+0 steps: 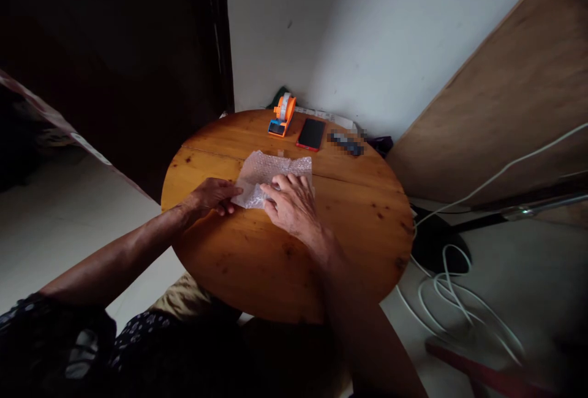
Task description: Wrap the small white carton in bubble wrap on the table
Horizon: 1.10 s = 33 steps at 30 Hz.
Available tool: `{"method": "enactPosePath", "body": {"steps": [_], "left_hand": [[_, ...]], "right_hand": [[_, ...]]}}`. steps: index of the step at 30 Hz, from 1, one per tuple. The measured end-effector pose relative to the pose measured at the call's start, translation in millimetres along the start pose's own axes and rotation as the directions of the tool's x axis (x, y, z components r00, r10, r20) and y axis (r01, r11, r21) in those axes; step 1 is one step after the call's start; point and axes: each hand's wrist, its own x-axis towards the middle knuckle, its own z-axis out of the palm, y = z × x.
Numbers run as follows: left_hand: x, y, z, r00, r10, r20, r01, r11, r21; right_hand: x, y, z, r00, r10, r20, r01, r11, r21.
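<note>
- One sheet of bubble wrap [271, 177] lies flat on the round wooden table [285, 263], slightly left of centre and toward the far half.
- Right hand [291, 202] rests palm down on the sheet's near right part, fingers [280, 187] spread and extended, pressing on it; nothing is gripped.
- Left hand [215, 196] sits at the sheet's near left corner, fingers loosely curled with the tips touching the edge; whether they pinch the corner cannot be told.
- Two bare forearms come in from the near edge of the table; a dark patterned sleeve shows at lower left.
- One orange tape dispenser [282, 115] stands upright near the far rim.
- One dark phone with a red border [311, 134] lies flat just right of the dispenser, apart from it.
- One small dark object [346, 142], blurred out, lies right of the phone near the rim; what it is cannot be told.
- Table surface: glossy planks with knots and a dark scuff at the right edge.
- Room: white wall [367, 30] behind, dark door at left, one leaning wooden board [505, 110] at right, pale floor with one coiled white cable [452, 291].
</note>
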Motion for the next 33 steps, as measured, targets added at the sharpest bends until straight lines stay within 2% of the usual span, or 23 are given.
{"method": "enactPosePath", "body": {"steps": [3,6,9,12,17,23,27,29,31,33], "left_hand": [[0.1,0.9,0.7,0.998,-0.054,0.041,0.057,0.996,-0.067],[3.5,5.9,2.2,0.997,-0.057,0.047,0.058,0.998,-0.013],[5.9,10.7,5.8,0.999,0.033,-0.016,-0.031,0.994,0.109],[4.7,13.1,13.3,0.987,0.15,-0.064,-0.141,0.982,0.125],[4.1,16.9,30.7,0.965,0.264,-0.008,-0.263,0.963,0.063],[3.6,22.9,43.3,0.962,0.264,0.074,-0.273,0.95,0.154],[-3.8,28.1,42.7,0.944,0.317,0.088,-0.329,0.897,0.295],[-6.4,31.2,36.8,0.93,0.33,0.159,-0.366,0.862,0.35],[-7.4,32.8,29.3,0.898,0.349,0.269,-0.434,0.807,0.401],[-6.9,30.9,24.8,0.844,0.428,0.325,-0.536,0.7,0.472]], "right_hand": [[-0.1,0.4,0.9,1.0,0.001,-0.012,-0.001,1.0,0.011],[-0.2,0.3,1.3,1.0,0.01,-0.018,-0.01,1.0,0.017],[0.4,-0.7,0.6,1.0,0.006,-0.016,-0.005,1.0,0.014],[1.4,-2.0,-0.5,1.0,0.01,0.003,-0.01,1.0,0.006],[1.9,-2.6,-1.6,1.0,0.024,0.018,-0.024,1.0,0.004],[2.7,-0.1,-2.4,0.995,0.094,0.013,-0.095,0.989,0.114],[3.3,1.2,-4.3,0.99,0.139,0.019,-0.14,0.972,0.186],[2.8,2.5,-5.1,0.989,0.145,0.032,-0.148,0.966,0.213],[1.7,4.3,-5.2,0.989,0.142,0.039,-0.147,0.961,0.236],[0.1,6.6,-4.5,0.989,0.142,0.033,-0.145,0.955,0.257]]}}
